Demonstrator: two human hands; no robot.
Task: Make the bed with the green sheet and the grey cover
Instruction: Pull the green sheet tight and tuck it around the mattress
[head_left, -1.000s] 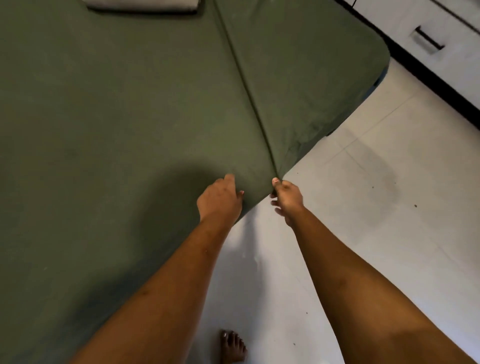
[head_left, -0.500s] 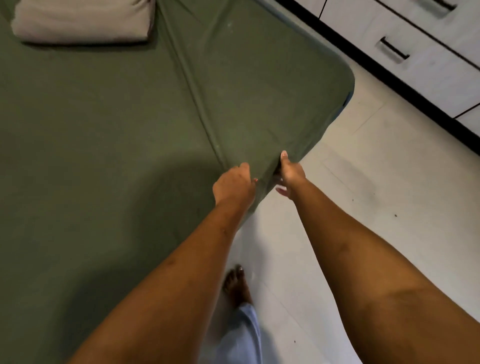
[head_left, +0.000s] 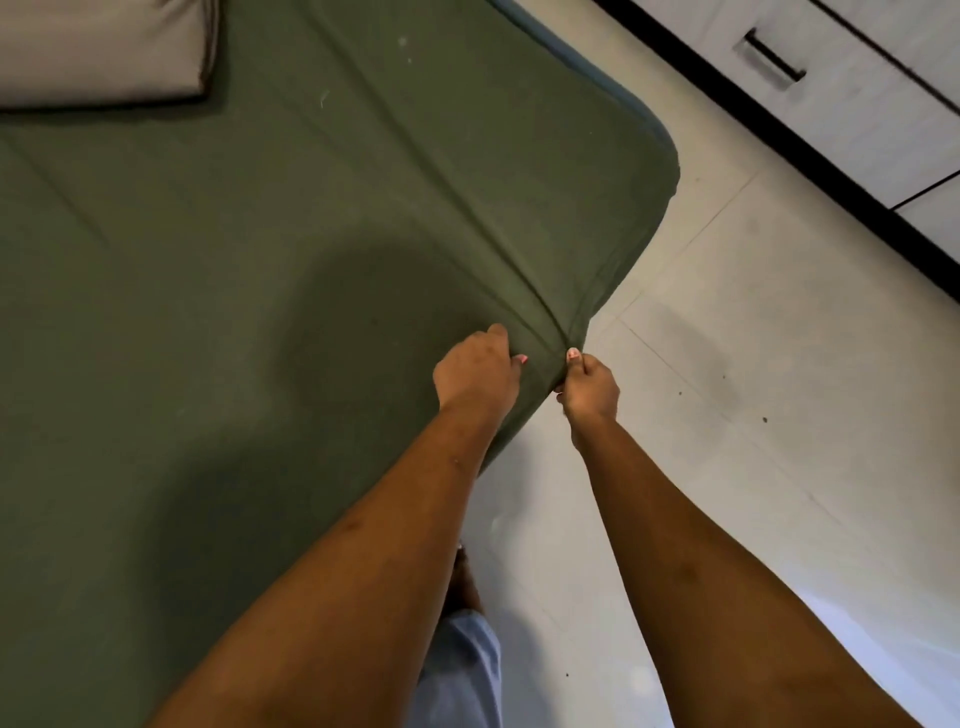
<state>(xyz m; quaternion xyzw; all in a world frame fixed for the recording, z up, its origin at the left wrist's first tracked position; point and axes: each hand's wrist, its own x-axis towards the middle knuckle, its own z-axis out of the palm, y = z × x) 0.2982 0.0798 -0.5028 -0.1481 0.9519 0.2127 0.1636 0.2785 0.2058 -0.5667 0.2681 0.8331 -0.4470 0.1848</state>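
The green sheet (head_left: 218, 291) covers the mattress across the left and middle of the view, with a long crease running from the top down to the near edge. My left hand (head_left: 477, 375) grips the sheet at that edge, fingers curled under the fabric. Just to its right, my right hand (head_left: 589, 388) pinches the sheet's edge where the crease ends, thumb on top. A folded grey cover (head_left: 98, 49) lies on the bed at the top left.
Pale tiled floor (head_left: 753, 374) runs along the bed's right side. White drawers (head_left: 831, 78) with dark handles and a black base strip stand at the top right. My foot (head_left: 464, 582) and a light trouser leg are below my arms. A blue mattress edge (head_left: 597, 73) shows at the far corner.
My view has shifted so the bed corner and grey cover show more. Both hands keep their hold on the sheet's edge, and my foot has stepped forward beside the bed.
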